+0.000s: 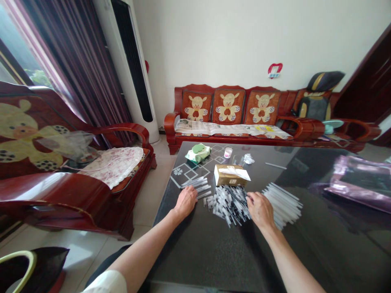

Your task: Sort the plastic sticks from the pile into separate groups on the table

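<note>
My left hand (185, 202) lies over the near ends of a small row of slim pale sticks (202, 188), pen-like in shape. Its bent fingers rest loosely apart on them, and I make out nothing held. At the right edge of a heap of short black-and-white pen-like pieces (228, 203), my right hand (261, 209) has thumb and forefinger drawn together. What is between those fingertips is too small to tell. Just right of that hand, many long translucent white tubes (284, 204) lie side by side.
Behind the heap stands a gold tissue box (231, 176) on the dark table (195, 252). Farther back are a green wipes pack (198, 153), a small white tub (228, 152), crumpled white plastic (248, 158) and one loose tube (275, 166). A purple plastic bag (360, 183) lies right.
</note>
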Motion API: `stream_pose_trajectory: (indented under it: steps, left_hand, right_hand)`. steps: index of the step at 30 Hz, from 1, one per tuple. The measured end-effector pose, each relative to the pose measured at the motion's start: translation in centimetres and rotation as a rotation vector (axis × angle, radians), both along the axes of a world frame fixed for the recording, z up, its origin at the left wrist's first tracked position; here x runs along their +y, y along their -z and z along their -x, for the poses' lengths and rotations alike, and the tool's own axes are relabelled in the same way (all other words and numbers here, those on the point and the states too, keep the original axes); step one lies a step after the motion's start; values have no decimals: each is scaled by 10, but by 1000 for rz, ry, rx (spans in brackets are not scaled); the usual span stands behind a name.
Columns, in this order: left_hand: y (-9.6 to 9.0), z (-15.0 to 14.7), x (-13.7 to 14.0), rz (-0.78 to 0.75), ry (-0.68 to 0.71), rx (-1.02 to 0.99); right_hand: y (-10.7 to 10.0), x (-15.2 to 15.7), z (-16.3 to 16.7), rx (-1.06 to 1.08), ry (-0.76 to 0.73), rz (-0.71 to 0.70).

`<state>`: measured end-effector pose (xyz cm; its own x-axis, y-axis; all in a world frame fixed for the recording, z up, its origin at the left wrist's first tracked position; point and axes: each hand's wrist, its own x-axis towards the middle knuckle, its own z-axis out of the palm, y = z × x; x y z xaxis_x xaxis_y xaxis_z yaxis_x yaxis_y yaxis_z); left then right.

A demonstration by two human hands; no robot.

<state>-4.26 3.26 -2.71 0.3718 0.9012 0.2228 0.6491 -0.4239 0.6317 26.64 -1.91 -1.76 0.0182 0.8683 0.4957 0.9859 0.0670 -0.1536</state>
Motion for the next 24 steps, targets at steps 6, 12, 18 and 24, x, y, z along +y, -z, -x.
stream_pose_trajectory:
  steps: [6, 12, 18, 24]
  left_hand:
    - [-2, -5, -9, -9, -28, 175]
    - [-20, -9, -7, 302, -85, -466]
    - [-25, -21, -21, 689, 127, -1034]
    - [-29, -25, -29, 696, 142, -1088]
  right_hand:
    - [-6, -7, 26, 112, -85, 18]
    - [-19, -20, 62, 647, -267, 253]
    - [-17, -32, 103, 1312, -382, 664]
    - [-22, -37, 113, 1542, -462, 800]
